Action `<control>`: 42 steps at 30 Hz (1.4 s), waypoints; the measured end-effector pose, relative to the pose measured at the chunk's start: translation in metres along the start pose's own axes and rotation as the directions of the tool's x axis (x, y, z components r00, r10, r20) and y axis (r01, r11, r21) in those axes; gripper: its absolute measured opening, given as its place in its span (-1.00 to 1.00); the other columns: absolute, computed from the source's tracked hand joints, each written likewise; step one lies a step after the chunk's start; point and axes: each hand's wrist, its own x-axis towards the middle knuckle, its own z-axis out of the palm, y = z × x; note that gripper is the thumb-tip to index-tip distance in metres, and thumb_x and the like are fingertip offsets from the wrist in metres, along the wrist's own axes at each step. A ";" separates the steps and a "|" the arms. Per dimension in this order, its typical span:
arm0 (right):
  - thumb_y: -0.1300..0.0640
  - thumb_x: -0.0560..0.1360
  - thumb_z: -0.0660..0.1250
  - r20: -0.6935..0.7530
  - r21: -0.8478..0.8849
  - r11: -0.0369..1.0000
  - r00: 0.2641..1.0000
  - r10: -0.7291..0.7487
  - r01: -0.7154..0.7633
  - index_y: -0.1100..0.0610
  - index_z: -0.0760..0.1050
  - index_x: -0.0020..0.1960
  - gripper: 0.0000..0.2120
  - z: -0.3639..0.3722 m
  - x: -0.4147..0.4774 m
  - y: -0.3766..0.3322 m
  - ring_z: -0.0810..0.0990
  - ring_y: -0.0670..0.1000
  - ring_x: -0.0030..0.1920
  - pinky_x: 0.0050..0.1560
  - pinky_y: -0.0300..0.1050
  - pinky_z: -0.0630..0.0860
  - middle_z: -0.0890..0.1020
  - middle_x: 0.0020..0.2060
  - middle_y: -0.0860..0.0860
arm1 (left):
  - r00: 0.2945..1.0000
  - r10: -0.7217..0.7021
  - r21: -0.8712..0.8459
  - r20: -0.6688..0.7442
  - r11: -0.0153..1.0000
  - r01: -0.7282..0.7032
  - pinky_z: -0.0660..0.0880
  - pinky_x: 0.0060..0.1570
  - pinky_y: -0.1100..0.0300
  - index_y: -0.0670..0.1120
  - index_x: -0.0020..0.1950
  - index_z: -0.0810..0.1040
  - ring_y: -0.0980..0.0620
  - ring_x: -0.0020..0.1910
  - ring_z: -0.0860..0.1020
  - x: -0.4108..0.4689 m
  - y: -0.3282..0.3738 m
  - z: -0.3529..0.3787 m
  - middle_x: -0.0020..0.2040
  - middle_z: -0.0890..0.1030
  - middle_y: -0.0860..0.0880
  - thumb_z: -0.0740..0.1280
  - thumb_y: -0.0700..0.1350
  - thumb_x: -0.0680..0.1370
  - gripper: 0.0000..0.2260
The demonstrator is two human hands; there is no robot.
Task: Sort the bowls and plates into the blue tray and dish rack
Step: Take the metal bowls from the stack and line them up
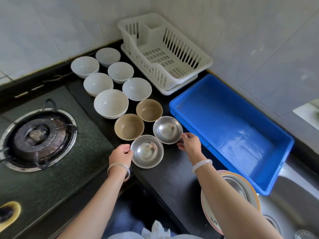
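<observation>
Two steel bowls stand on the black counter. My left hand (120,153) grips the left rim of the nearer steel bowl (146,151). My right hand (189,143) holds the near right rim of the farther steel bowl (167,129). Behind them sit two tan bowls (129,126) (149,110) and several white bowls (111,103) in two rows. The blue tray (231,128) lies empty to the right. The white dish rack (165,52) stands empty at the back. A stack of plates (241,187) lies at the lower right, partly hidden by my right forearm.
A gas stove burner (37,138) fills the left side. A steel sink (293,204) sits at the lower right under the tray's corner. Tiled walls close in the counter behind and to the right.
</observation>
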 end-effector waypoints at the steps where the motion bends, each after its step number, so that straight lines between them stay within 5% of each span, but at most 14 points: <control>1: 0.10 0.59 0.22 -0.004 -0.024 1.000 1.000 -0.018 0.018 0.17 0.49 0.19 -0.76 -0.003 -0.003 0.000 0.63 0.03 -0.10 -0.10 -0.13 0.60 0.63 -0.07 0.09 | 1.000 0.021 0.036 -0.005 0.999 -0.021 0.44 0.23 0.07 -0.14 0.22 0.53 -0.09 0.18 0.54 -0.003 0.002 -0.001 0.17 0.61 -0.09 0.29 -0.22 0.50 -0.71; 10: 0.06 0.54 0.23 -0.135 -0.280 0.927 0.946 -0.296 0.250 0.02 0.54 -0.04 -0.88 -0.071 -0.057 0.019 0.60 0.04 -0.15 -0.10 -0.05 0.53 0.65 -0.16 -0.04 | 0.967 0.238 0.098 0.091 0.964 -0.246 0.41 0.15 0.20 -0.11 0.20 0.53 0.00 0.13 0.56 -0.042 0.035 0.019 0.18 0.60 -0.06 0.26 -0.24 0.51 -0.72; 14: 0.12 0.51 0.29 -0.342 -0.405 0.898 0.883 -0.322 0.171 0.06 0.58 0.00 -0.89 -0.125 -0.089 0.061 0.57 0.05 -0.18 -0.20 -0.13 0.36 0.67 -0.17 0.01 | 0.896 0.311 0.068 0.317 0.935 -0.348 0.40 0.08 0.27 -0.14 0.21 0.52 0.08 0.00 0.53 -0.075 0.050 0.063 0.16 0.60 -0.09 0.26 -0.25 0.52 -0.74; 18: 0.18 0.43 0.42 -0.503 -0.524 0.850 0.789 -0.353 0.046 0.14 0.55 0.12 -0.73 -0.166 -0.116 0.112 0.52 0.23 0.01 0.02 0.03 0.40 0.59 -0.01 0.17 | 0.782 0.366 0.134 0.504 0.862 -0.489 0.39 0.02 0.32 -0.08 0.20 0.52 0.16 -0.06 0.51 -0.110 0.053 0.110 0.15 0.61 -0.01 0.30 -0.17 0.52 -0.74; 24: 0.04 0.34 0.51 -0.580 -0.356 0.925 0.808 -0.106 -0.134 0.12 0.40 0.28 -0.43 -0.177 -0.130 0.157 0.48 0.22 0.11 0.07 -0.01 0.40 0.47 0.13 0.15 | 0.672 0.335 0.215 0.660 0.773 -0.597 0.50 0.10 0.16 -0.05 0.21 0.50 0.02 0.05 0.57 -0.146 0.053 0.156 0.13 0.60 -0.02 0.36 -0.14 0.48 -0.70; 29: -0.06 0.31 0.51 -0.591 -0.296 0.946 0.803 -0.075 -0.129 0.05 0.38 0.12 -0.50 -0.173 -0.129 0.157 0.49 0.08 -0.02 -0.13 -0.10 0.42 0.41 -0.07 -0.03 | 0.671 0.322 0.288 0.668 0.720 -0.632 0.49 0.10 0.12 -0.04 0.22 0.47 -0.03 0.06 0.57 -0.149 0.046 0.169 0.10 0.61 -0.04 0.38 -0.18 0.46 -0.66; 33: 0.07 0.34 0.46 -0.592 -0.322 0.936 0.802 -0.081 -0.144 0.06 0.38 -0.03 -0.68 -0.173 -0.127 0.152 0.50 0.11 -0.05 -0.25 -0.10 0.35 0.50 -0.18 -0.02 | 0.666 0.328 0.304 0.670 0.697 -0.649 0.51 0.01 0.15 -0.05 0.13 0.50 -0.01 -0.04 0.58 -0.148 0.045 0.171 0.01 0.62 -0.03 0.40 -0.17 0.44 -0.72; 38: 0.16 0.38 0.33 -0.644 -0.311 0.938 0.760 -0.091 -0.152 0.04 0.47 0.02 -0.78 -0.176 -0.130 0.149 0.52 0.08 -0.23 -0.35 -0.16 0.30 0.64 -0.18 0.03 | 0.656 0.350 0.293 0.668 0.687 -0.665 0.45 -0.10 0.22 -0.05 0.06 0.51 0.05 -0.14 0.53 -0.144 0.042 0.173 -0.03 0.62 -0.02 0.41 -0.18 0.43 -0.76; 42: 0.09 0.42 0.32 -0.659 -0.344 0.923 0.745 -0.105 -0.174 0.00 0.49 0.13 -0.72 -0.176 -0.136 0.148 0.59 0.11 -0.18 -0.31 -0.16 0.34 0.67 -0.17 0.03 | 0.650 0.352 0.288 0.673 0.685 -0.669 0.46 -0.10 0.23 -0.04 0.06 0.50 0.06 -0.14 0.53 -0.143 0.041 0.174 -0.04 0.60 -0.01 0.41 -0.19 0.43 -0.76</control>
